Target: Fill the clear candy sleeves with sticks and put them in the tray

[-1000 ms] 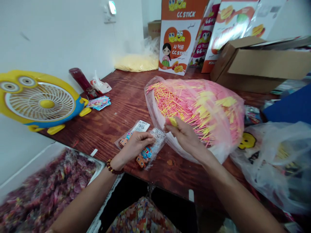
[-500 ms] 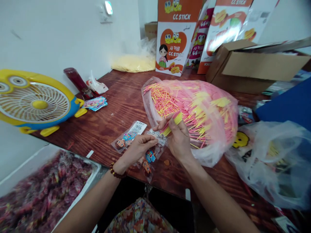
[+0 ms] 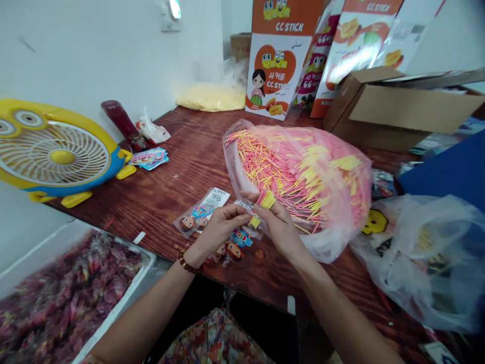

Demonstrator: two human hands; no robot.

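My right hand (image 3: 279, 222) is closed on a small bundle of pink and yellow sticks (image 3: 266, 200), tilted above the table. Just left of it, my left hand (image 3: 226, 220) pinches the edge of a clear printed packet (image 3: 242, 237), whose upper part lies against the bundle. Another printed packet (image 3: 202, 211) lies flat on the wood beyond my left hand. Behind my right hand a large open plastic bag (image 3: 329, 184) holds a heap of pink and yellow sticks. A bracelet is round my left wrist.
A yellow and blue fan (image 3: 62, 156) stands at the left on the wooden table (image 3: 182, 146). Below it is a white bin (image 3: 146, 268) of wrapped pieces. Cartons (image 3: 271, 71) line the back. A plastic bag (image 3: 424, 258) lies at the right.
The sticks in my right hand have tipped and come down closer to my left hand, over the packet. The packet's printed lower part has shifted. The view has moved slightly.
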